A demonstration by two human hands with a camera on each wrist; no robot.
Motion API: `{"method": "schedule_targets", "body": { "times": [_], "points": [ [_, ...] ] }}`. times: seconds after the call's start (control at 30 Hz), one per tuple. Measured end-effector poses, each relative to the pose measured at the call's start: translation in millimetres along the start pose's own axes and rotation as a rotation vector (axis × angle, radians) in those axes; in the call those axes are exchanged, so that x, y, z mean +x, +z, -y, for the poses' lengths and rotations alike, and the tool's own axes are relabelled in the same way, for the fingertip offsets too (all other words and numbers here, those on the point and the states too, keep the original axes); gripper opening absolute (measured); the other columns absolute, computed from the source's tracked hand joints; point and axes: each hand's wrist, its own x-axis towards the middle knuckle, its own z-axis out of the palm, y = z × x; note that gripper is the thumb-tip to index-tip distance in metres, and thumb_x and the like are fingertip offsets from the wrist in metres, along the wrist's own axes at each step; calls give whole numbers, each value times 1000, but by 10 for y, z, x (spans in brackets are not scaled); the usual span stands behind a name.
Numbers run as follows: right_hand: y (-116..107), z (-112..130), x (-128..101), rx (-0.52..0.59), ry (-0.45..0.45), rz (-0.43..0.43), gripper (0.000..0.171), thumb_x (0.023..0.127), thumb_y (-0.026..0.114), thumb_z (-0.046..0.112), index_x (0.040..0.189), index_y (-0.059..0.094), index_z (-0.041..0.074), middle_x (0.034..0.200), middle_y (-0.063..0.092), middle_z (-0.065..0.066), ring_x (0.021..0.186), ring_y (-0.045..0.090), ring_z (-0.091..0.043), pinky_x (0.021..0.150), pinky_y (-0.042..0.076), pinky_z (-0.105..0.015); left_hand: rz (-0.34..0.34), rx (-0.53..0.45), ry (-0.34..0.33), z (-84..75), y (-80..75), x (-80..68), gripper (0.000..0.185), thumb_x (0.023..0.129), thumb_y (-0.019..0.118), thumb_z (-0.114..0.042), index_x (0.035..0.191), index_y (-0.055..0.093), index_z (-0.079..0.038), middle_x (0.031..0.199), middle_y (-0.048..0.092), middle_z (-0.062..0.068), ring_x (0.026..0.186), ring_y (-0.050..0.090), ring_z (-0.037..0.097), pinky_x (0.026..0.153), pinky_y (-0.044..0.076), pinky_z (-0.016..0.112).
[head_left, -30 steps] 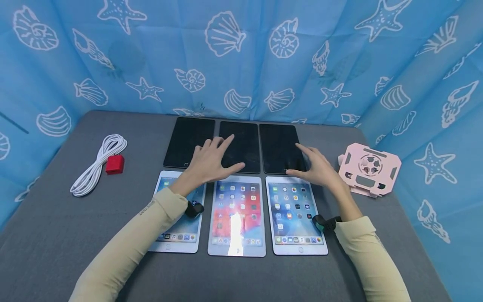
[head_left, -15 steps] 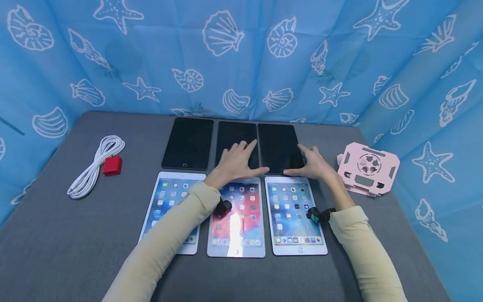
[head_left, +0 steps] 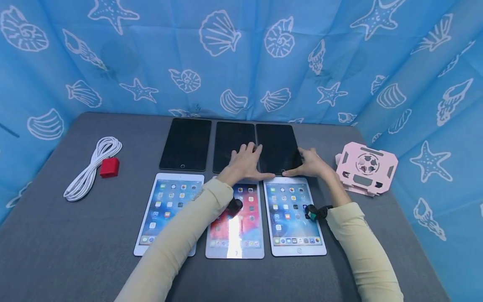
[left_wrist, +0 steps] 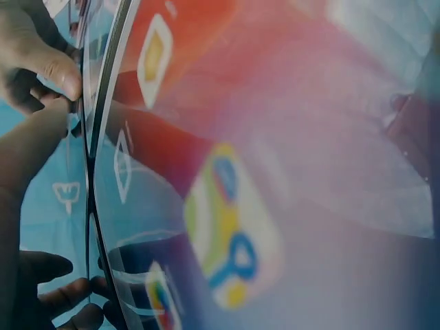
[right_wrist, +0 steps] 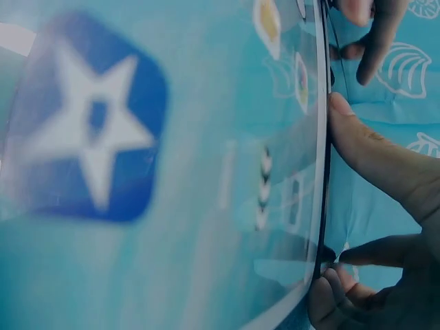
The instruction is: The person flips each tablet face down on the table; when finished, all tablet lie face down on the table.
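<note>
Three black tablets lie in the far row. At the right black tablet [head_left: 277, 144], my right hand [head_left: 314, 162] grips the near right corner, thumb at the near edge and fingers at the right edge. My left hand [head_left: 246, 162] is spread over the gap beside the middle black tablet [head_left: 232, 136]; its thumb reaches the same tablet's near edge and its fingers are by the left edge. Under the left wrist lies a white tablet with a red and blue screen [head_left: 235, 218]. Beneath the right wrist is another white tablet [head_left: 294, 209] with a lit screen. The wrist views show fingertips at thin edges, partly hidden.
The left black tablet [head_left: 185, 144] lies above the left white tablet [head_left: 170, 201]. A coiled white cable [head_left: 90, 172] and a red block [head_left: 109, 167] are at the left. A pink stand [head_left: 367, 168] lies at the right. A blue curtain [head_left: 241, 63] hangs behind.
My left hand has moved right, from between the left and middle black tablets to the right one's left side. The right hand stays at its corner. The tablets have not shifted on the table.
</note>
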Motion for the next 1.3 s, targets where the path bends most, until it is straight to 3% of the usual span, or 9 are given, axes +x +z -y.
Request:
{"method": "schedule_targets", "body": {
  "times": [0.27, 0.53, 1.0, 1.3],
  "points": [
    [20, 9, 32, 87, 56, 15, 112, 84, 84, 35, 160, 13, -9, 161, 25, -37, 150, 27, -54, 119, 29, -65, 10, 23, 23, -38, 49, -4, 106, 86, 62, -75, 163, 27, -12, 167, 28, 11, 146, 36, 32, 114, 37, 54],
    [5, 2, 38, 232, 131, 41, 110, 84, 84, 21, 161, 11, -7, 162, 23, -36, 149, 29, -52, 121, 26, -63, -43, 20, 33, -44, 105, 2, 82, 96, 57, -64, 160, 36, -17, 164, 33, 11, 143, 39, 29, 113, 38, 51],
    [-26, 30, 43, 313, 185, 18, 109, 82, 85, 14, 161, 12, -5, 161, 28, -34, 145, 33, -49, 121, 26, -64, -84, -41, 38, -57, 137, 41, 82, 95, 61, -62, 159, 39, -15, 163, 35, 13, 145, 38, 29, 110, 39, 47],
    [-36, -81, 20, 442, 148, 16, 114, 80, 86, 13, 165, 9, 5, 162, 28, -30, 147, 34, -48, 121, 27, -64, -84, -101, 26, -42, 129, 42, 84, 94, 64, -61, 159, 38, -15, 162, 36, 11, 144, 39, 28, 109, 38, 45]
  ]
}}
